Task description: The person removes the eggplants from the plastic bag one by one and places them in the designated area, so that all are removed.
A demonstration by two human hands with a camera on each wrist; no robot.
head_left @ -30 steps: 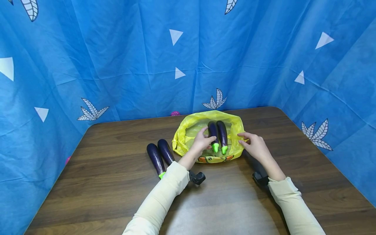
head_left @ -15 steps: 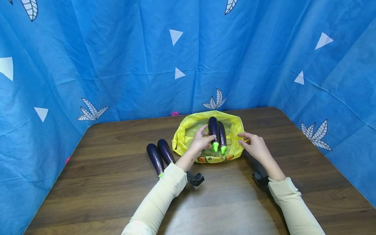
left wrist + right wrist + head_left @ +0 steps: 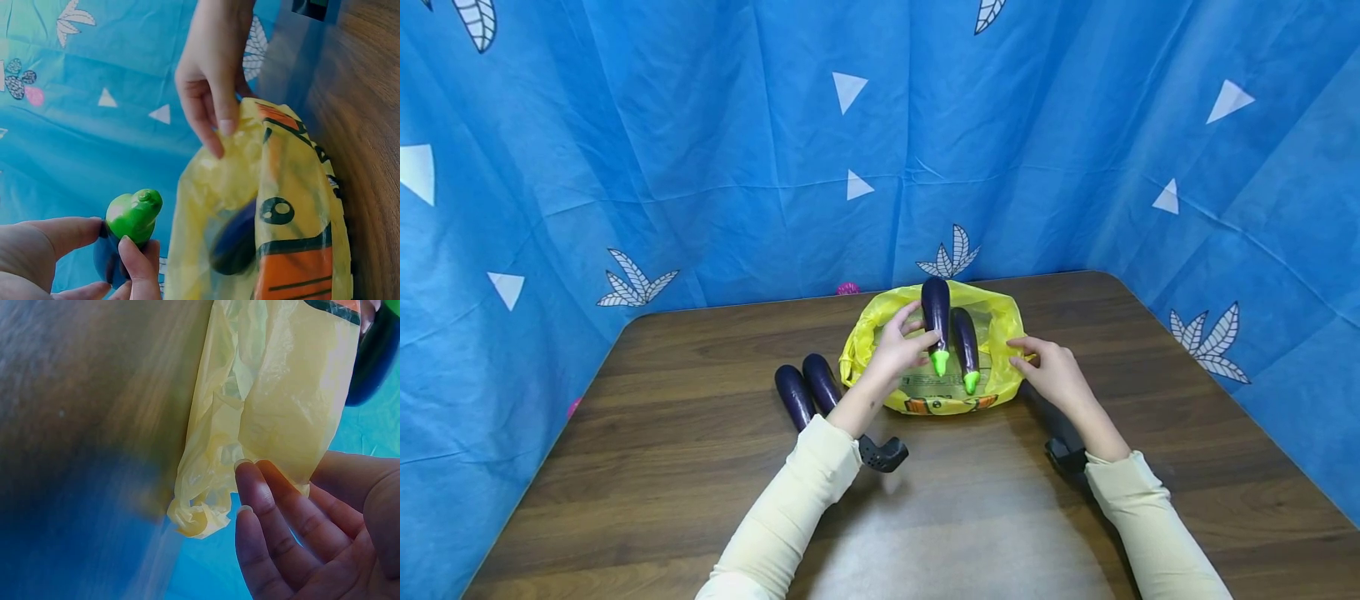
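Note:
My left hand (image 3: 891, 350) grips a dark purple eggplant (image 3: 936, 312) with a bright green cap, thumb and fingers on its sides. It is raised over the mouth of a yellow plastic bag (image 3: 1006, 337). In the left wrist view the eggplant's green cap (image 3: 132, 215) points up past my thumb and fingers. Another eggplant (image 3: 965, 343) lies inside the bag. At the bag's right rim, my right hand (image 3: 1052, 371) pinches the thin plastic (image 3: 294, 381) between thumb and fingers, with the mouth held wide.
Left of the bag, two more eggplants, a nearer one (image 3: 793, 395) and a farther one (image 3: 822, 382), lie side by side on the wooden table (image 3: 662, 433), partly behind my left forearm. A blue patterned curtain (image 3: 737, 150) hangs behind the table's back edge.
My left hand has lifted one eggplant up and slightly left, away from the other one in the bag. My right hand has stayed at the bag's rim.

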